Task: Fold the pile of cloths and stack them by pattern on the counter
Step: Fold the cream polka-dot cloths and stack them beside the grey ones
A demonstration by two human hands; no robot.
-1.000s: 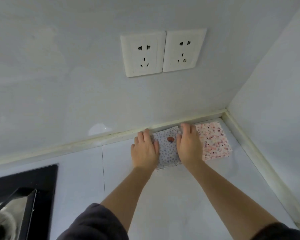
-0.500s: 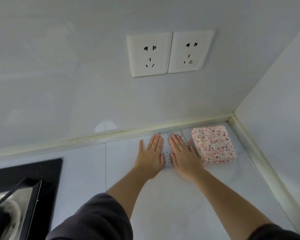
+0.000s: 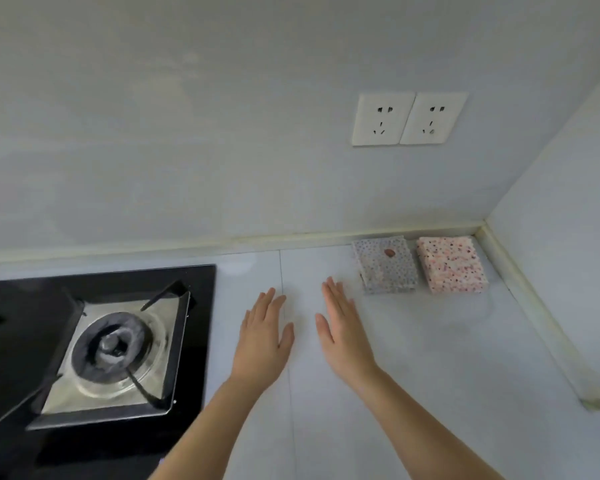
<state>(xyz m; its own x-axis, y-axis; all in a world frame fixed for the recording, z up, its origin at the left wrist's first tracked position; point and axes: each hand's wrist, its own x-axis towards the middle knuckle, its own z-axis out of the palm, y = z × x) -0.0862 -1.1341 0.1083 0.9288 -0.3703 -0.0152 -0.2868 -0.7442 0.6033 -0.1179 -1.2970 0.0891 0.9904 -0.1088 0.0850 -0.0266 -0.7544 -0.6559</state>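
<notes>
Two folded stacks lie side by side against the back wall on the white counter. The left one is a grey dotted cloth stack with a small red mark on top. The right one is a pink speckled cloth stack, close to the corner. My left hand hovers flat and empty over the counter, well in front and left of the stacks. My right hand is flat and empty too, its fingertips a short way left of the grey stack, not touching it.
A black gas hob with a metal burner fills the left side. Two white wall sockets sit above the stacks. The side wall closes the counter on the right.
Both hands have lifted off the grey dotted stack and drawn back toward me and to the left. The view has swung left, bringing the hob into sight.
</notes>
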